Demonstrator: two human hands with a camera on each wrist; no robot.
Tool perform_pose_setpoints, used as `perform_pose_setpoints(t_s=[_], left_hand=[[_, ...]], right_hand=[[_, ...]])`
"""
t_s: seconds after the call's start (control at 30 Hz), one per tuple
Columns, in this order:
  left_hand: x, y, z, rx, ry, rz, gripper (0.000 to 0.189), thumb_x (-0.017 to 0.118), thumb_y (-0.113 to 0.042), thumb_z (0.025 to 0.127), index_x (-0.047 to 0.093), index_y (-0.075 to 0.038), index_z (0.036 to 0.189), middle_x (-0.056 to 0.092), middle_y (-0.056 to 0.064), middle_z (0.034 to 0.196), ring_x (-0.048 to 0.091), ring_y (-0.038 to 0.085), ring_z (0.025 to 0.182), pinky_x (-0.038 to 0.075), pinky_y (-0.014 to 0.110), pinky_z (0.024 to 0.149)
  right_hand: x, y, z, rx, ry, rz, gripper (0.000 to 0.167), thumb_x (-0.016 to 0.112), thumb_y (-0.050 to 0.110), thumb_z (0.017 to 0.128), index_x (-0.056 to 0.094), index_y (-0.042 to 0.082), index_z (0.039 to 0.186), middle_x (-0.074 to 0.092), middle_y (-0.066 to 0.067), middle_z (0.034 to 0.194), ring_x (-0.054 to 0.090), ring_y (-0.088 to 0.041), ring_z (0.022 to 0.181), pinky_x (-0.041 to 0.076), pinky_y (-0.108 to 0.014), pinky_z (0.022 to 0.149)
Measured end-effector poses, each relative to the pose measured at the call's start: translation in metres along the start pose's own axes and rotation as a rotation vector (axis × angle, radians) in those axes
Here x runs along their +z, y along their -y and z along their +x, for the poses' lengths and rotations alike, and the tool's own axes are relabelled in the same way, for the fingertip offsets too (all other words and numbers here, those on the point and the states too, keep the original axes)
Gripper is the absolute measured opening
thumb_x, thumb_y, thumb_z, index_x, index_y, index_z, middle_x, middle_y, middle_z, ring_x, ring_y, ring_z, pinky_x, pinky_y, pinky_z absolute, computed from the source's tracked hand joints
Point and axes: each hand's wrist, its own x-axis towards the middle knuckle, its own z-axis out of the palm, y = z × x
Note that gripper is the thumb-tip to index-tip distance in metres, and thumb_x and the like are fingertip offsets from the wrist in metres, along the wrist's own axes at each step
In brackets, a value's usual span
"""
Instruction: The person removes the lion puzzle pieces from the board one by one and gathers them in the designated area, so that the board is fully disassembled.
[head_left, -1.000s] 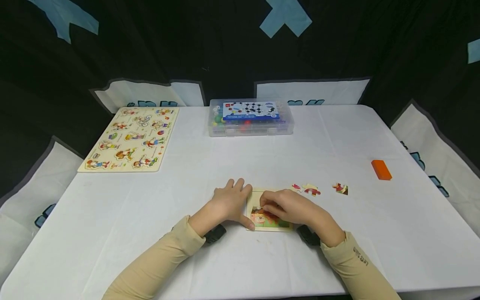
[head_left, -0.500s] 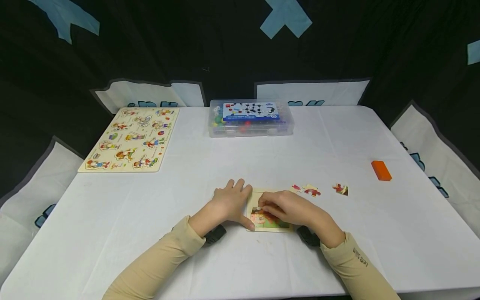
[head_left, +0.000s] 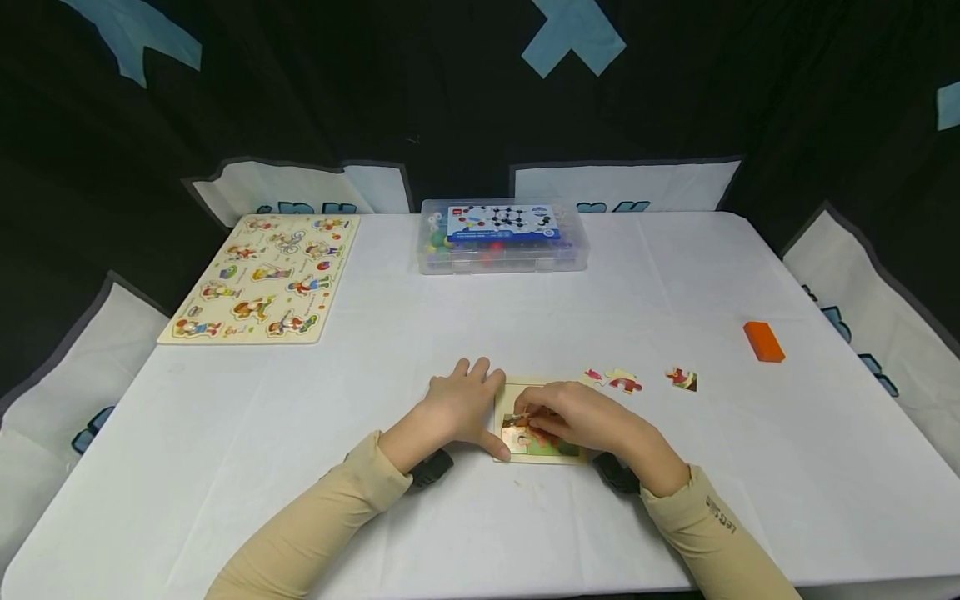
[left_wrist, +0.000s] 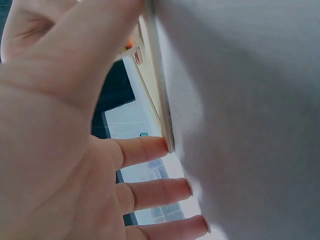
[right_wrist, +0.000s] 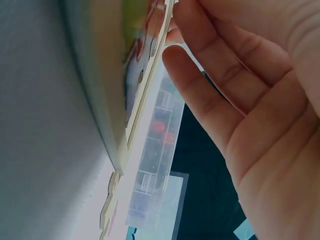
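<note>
Fingers of the left hand [head_left: 460, 407] lie spread at the left edge of a small rectangular cream wooden puzzle board [head_left: 511, 390], probably bracing it on the white cloth-covered counter [head_left: 420, 333]. The right hand [head_left: 576, 411], curled over the board, seems to pinch a thin wooden piece [head_left: 522, 417], mostly hidden. The board sits between the 2 hands, partly beneath the right; loose painted wooden pieces [head_left: 624, 384] lie near its far right corner, presumably within reach.

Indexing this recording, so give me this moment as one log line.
left hand: touches left edge of puzzle board | right hand: apparently pinches puzzle piece | loose pieces: on tabletop
</note>
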Motion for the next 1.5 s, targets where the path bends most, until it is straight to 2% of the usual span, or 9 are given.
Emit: perform_pose_setpoints(t_s=[0.3, 0.6, 0.8, 0.97, 1.13, 1.33, 1.4, 1.5], left_hand=[[-0.001, 0.000, 0.000, 0.003, 0.006, 0.010, 0.096, 0.067, -0.074, 0.050, 0.043, -0.011, 0.119, 0.041, 0.007, 0.109, 0.042, 0.026, 0.096, 0.048, 0.047, 0.064], [-0.002, 0.000, -0.001, 0.007, 0.006, 0.008, 0.097, 0.067, -0.073, 0.050, 0.043, -0.011, 0.121, 0.041, 0.007, 0.109, 0.042, 0.026, 0.097, 0.048, 0.048, 0.065], [-0.003, -0.001, -0.001, 0.003, 0.012, 0.010, 0.096, 0.067, -0.073, 0.051, 0.043, -0.011, 0.120, 0.040, 0.006, 0.108, 0.042, 0.026, 0.096, 0.047, 0.048, 0.064], [-0.003, -0.001, -0.001, 0.004, 0.014, 0.010, 0.097, 0.068, -0.073, 0.051, 0.043, -0.011, 0.121, 0.040, 0.006, 0.108, 0.042, 0.026, 0.096, 0.047, 0.048, 0.064], [-0.004, -0.001, -0.001, 0.002, 0.009, 0.005, 0.098, 0.068, -0.072, 0.050, 0.042, -0.011, 0.122, 0.040, 0.007, 0.111, 0.041, 0.026, 0.098, 0.047, 0.048, 0.065], [-0.005, -0.002, -0.001, 0.003, 0.006, 0.000, 0.097, 0.069, -0.072, 0.050, 0.042, -0.011, 0.121, 0.040, 0.007, 0.110, 0.040, 0.025, 0.096, 0.046, 0.048, 0.065], [-0.005, -0.002, -0.002, 0.002, 0.004, -0.002, 0.097, 0.069, -0.071, 0.050, 0.042, -0.010, 0.121, 0.040, 0.007, 0.110, 0.040, 0.025, 0.095, 0.046, 0.048, 0.065], [-0.005, -0.002, -0.002, 0.003, 0.004, -0.008, 0.097, 0.070, -0.071, 0.051, 0.043, -0.010, 0.121, 0.040, 0.007, 0.110, 0.041, 0.026, 0.096, 0.046, 0.049, 0.066]], right_hand=[[0.000, -0.001, 0.001, 0.053, 0.018, 0.015, 0.014, 0.061, 0.008, 0.086, 0.058, 0.014, 0.099, 0.059, 0.006, 0.083, 0.052, -0.003, 0.070, 0.045, -0.022, 0.064], [-0.001, -0.001, 0.001, 0.095, 0.038, 0.019, 0.016, 0.061, 0.007, 0.086, 0.056, 0.013, 0.100, 0.062, 0.002, 0.088, 0.058, -0.006, 0.078, 0.047, -0.025, 0.069], [0.000, -0.002, 0.001, 0.095, 0.015, 0.022, 0.016, 0.060, 0.006, 0.087, 0.055, 0.011, 0.102, 0.061, 0.002, 0.085, 0.056, -0.006, 0.075, 0.047, -0.024, 0.067], [-0.002, -0.004, 0.001, 0.144, -0.037, 0.021, 0.017, 0.057, 0.006, 0.088, 0.055, 0.007, 0.106, 0.060, 0.005, 0.081, 0.051, -0.003, 0.065, 0.045, -0.023, 0.063], [-0.014, -0.010, -0.007, 0.203, -0.117, 0.100, 0.022, 0.058, 0.010, 0.089, 0.055, 0.008, 0.111, 0.064, 0.000, 0.088, 0.057, -0.007, 0.071, 0.047, -0.026, 0.064], [-0.035, -0.023, -0.023, 0.292, -0.230, 0.225, 0.020, 0.065, 0.012, 0.084, 0.062, 0.009, 0.103, 0.066, 0.004, 0.084, 0.059, -0.012, 0.080, 0.046, -0.036, 0.068], [-0.040, -0.027, -0.027, 0.331, -0.237, 0.265, 0.017, 0.067, 0.015, 0.083, 0.063, 0.009, 0.098, 0.066, 0.005, 0.082, 0.059, -0.014, 0.080, 0.046, -0.038, 0.071], [-0.046, -0.034, -0.034, 0.375, -0.197, 0.300, 0.015, 0.068, 0.019, 0.082, 0.065, 0.009, 0.093, 0.066, 0.005, 0.080, 0.059, -0.015, 0.080, 0.045, -0.038, 0.072]])
